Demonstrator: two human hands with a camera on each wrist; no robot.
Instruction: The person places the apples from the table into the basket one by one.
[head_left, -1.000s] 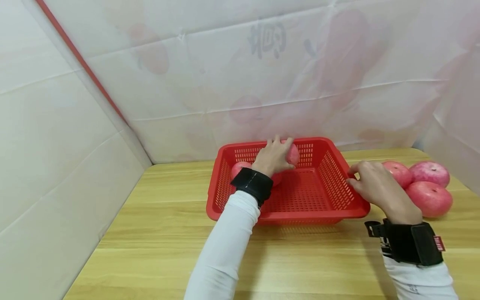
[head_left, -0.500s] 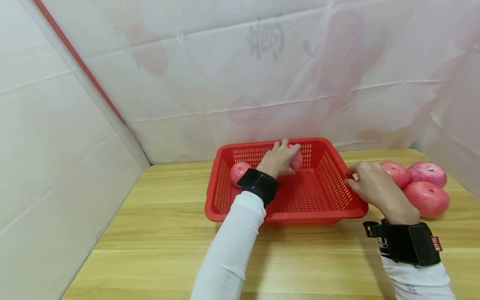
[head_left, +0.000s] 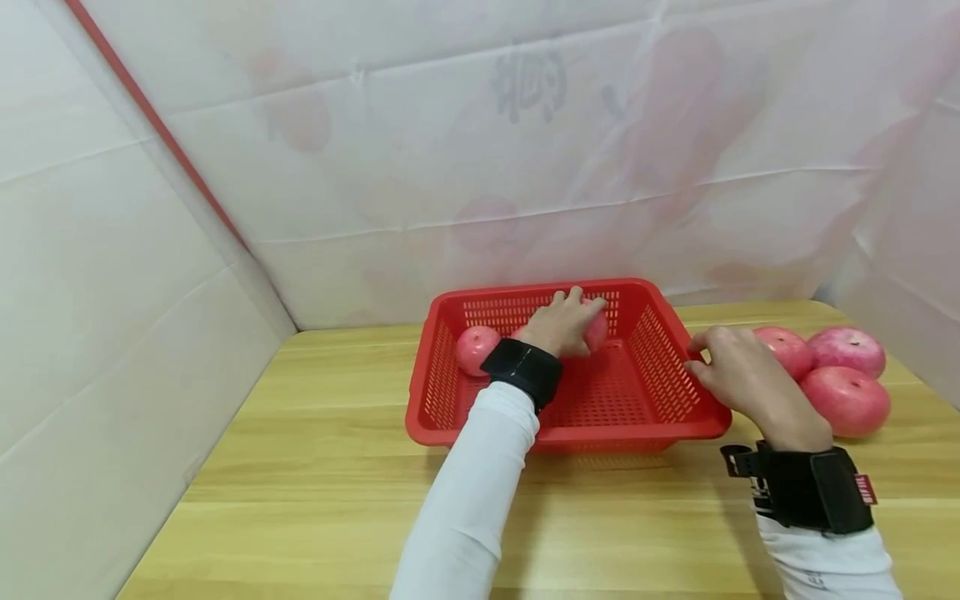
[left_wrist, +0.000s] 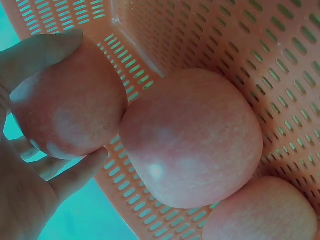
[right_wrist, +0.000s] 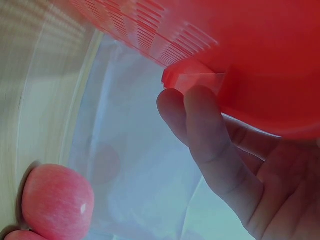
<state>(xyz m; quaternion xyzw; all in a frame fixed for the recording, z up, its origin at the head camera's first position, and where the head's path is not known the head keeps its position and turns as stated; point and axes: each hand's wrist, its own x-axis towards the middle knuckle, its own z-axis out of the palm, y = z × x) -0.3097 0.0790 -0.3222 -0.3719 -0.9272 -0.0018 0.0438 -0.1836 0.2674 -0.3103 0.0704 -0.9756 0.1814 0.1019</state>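
Observation:
In the red plastic basket, my left hand holds an apple, thumb on one side and fingers curled round the other. Touching that apple in the left wrist view is a second apple, and a third apple lies beyond it. From the head, one apple shows plainly at the basket's left end; the middle one is mostly hidden by my left hand. My right hand grips the basket's right rim, its fingers curled at the edge.
On the wooden table, a red apple, a paler, mottled apple and a large red apple sit together right of the basket. A pale printed cloth hangs behind the table and along its sides.
My left hand has shifted right and slightly down with its apple, uncovering more of the apple at the left end. My right hand keeps its hold on the rim.

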